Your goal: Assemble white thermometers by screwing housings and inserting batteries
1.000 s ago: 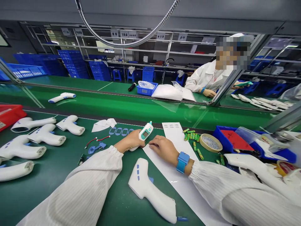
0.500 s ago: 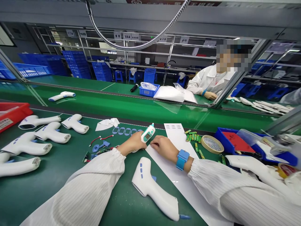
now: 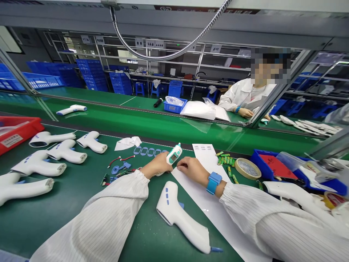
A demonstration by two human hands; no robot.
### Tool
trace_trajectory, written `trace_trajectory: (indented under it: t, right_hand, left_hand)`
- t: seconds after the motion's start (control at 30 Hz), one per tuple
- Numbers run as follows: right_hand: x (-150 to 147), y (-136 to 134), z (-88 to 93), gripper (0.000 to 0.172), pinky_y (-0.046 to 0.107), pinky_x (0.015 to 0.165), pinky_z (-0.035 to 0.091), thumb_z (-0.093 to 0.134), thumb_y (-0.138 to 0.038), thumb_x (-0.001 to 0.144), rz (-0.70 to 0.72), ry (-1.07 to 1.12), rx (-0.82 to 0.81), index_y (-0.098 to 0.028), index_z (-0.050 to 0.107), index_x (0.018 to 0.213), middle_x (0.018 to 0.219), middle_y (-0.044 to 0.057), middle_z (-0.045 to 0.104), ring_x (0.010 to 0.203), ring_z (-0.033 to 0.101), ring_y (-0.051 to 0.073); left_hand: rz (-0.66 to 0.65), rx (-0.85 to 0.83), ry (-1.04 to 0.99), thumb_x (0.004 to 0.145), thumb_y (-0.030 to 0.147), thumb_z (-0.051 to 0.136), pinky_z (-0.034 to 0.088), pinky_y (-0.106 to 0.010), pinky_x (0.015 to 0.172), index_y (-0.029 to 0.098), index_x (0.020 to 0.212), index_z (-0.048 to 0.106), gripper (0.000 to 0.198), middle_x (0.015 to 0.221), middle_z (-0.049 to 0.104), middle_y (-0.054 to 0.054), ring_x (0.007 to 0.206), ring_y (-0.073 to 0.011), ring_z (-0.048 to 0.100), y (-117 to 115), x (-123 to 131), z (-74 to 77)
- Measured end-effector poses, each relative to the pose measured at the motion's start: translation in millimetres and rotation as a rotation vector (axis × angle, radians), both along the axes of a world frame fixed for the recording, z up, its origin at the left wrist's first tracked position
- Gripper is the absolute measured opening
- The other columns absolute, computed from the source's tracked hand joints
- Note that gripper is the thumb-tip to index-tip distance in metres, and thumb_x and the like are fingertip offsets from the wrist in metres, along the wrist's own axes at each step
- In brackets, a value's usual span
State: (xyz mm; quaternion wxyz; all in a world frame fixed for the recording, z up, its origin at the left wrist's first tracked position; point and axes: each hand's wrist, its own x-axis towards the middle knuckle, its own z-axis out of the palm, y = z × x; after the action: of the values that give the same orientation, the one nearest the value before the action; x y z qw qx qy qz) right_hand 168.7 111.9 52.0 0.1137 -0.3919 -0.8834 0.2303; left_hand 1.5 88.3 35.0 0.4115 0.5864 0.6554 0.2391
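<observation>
Scanning from the left on my remote feed, I pick up a red plastic tray [image 3: 16, 135] at the edge of the green workbench [image 3: 68, 196], then a row of white thermometer housings [image 3: 39, 163], thin red wires [image 3: 114, 160] and blue silicone rings [image 3: 144, 151]. Next comes the left hand [image 3: 156, 165], closed narrowly around the lower body of a white-and-teal digital thermometer [image 3: 173, 154], which stands nearly upright just above the bench with its small screen facing up toward me. I judge it light, stiff and smooth-shelled, so it could slip; I would take it by the lower body, as this hand does, and keep off the screen, which looks like the fragile part. To the right, the right hand [image 3: 189, 168], with a blue wristband [image 3: 214, 183], lies open on a white paper sheet [image 3: 207, 156], holding nothing, just beside the thermometer. Lower in view lies a loose white housing [image 3: 180, 214]; further right sit green batteries [image 3: 225, 160], a tape roll [image 3: 247, 168] and a blue bin [image 3: 255, 162]. Against half a second ago, the grip looks unchanged; only the view has drifted, bringing more of the red tray in.
</observation>
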Motion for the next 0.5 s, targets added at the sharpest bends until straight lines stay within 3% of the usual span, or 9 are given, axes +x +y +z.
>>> trace_trajectory:
  t: [0.3,0.5]
  right_hand:
    - [-1.0,5.3,-2.8,0.008,0.031,0.072,0.049,0.058,-0.018,0.085,0.019,-0.044,-0.015,-0.013,0.063,0.082,0.083,0.001,0.062,0.074,0.059,0.013]
    - [-6.1,5.2,-5.9,0.012,0.033,0.073,0.047,0.054,-0.022,0.088,0.042,-0.085,0.058,-0.013,0.057,0.082,0.084,0.002,0.058,0.077,0.057,0.014]
  left_hand:
    - [0.002,-0.012,0.047,0.087,0.026,0.057,0.051,-0.026,0.058,0.012,0.099,0.056,0.018,0.084,0.06,-0.001,0.065,-0.0114,0.058,-3.9,1.3,10.2]
    - [-0.01,-0.016,0.049,0.087,0.025,0.057,0.051,-0.025,0.056,0.012,0.098,0.056,0.017,0.082,0.059,-0.001,0.063,-0.0106,0.057,-3.7,2.9,12.2]
